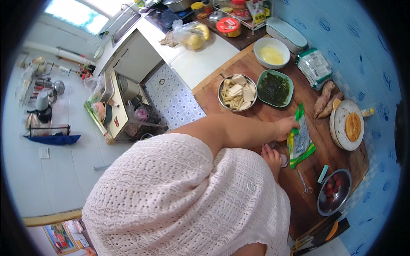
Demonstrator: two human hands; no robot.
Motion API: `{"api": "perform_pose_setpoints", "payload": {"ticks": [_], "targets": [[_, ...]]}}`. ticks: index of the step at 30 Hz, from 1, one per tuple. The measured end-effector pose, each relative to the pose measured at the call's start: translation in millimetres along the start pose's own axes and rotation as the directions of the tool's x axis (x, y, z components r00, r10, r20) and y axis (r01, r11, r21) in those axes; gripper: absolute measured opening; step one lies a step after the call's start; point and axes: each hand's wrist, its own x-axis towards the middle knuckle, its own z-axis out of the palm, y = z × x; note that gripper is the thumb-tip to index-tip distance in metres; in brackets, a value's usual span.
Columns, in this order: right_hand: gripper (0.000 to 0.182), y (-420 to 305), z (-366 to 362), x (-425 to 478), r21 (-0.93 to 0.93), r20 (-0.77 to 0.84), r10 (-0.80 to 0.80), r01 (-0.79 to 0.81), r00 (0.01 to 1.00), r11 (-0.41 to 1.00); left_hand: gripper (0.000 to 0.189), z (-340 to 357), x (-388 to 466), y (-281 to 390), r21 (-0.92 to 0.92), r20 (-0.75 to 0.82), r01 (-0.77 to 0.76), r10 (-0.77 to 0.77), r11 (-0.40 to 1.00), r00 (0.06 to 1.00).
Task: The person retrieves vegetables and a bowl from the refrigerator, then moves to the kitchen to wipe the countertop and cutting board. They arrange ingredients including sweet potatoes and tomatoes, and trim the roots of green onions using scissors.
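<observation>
My left hand grips the near edge of a flat green, yellow and clear plastic packet that lies on the wooden tabletop. Close to the table's near edge is my right hand, its fingers bent beside a small pale purplish thing. Whether those fingers hold it I cannot tell. Metal scissors lie to the right of the packet, with a small teal stick-shaped item beyond them. To the left of the packet stands a green square bowl of dark seaweed.
A steel bowl of pale slices and strips and a white bowl of yellow liquid stand leftward. Farther back are sweet potatoes, a round pan with a flat browned cake and a clear bowl of red fruit. Blue wall tiles bound the table.
</observation>
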Motion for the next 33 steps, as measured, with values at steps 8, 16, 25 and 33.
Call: {"api": "perform_pose_setpoints", "payload": {"ticks": [8, 16, 25, 33], "targets": [[0.033, -43, 21, 10, 0.049, 0.032, -0.147, 0.145, 0.989, 0.988, 0.04, -47, -98, 39, 0.864, 0.323, -0.456, 0.46, 0.213, 0.827], [0.031, -121, 60, 73, 0.213, 0.153, -0.284, 0.249, 0.947, 0.945, 0.038, -130, -249, 122, 0.857, 0.211, -0.291, 0.225, 0.426, 0.951], [0.032, -245, 94, 273, 0.855, 0.317, 0.509, -0.473, 0.801, 0.212, 0.032, -333, -451, 154, 0.729, -0.439, -0.029, 0.5, 0.684, 0.747], [0.047, -227, 236, 368, 0.045, 0.189, 0.12, -0.13, 0.975, 0.99, 0.028, -416, -553, 139, 0.409, -0.774, -0.051, 0.376, 0.911, 0.509]]}}
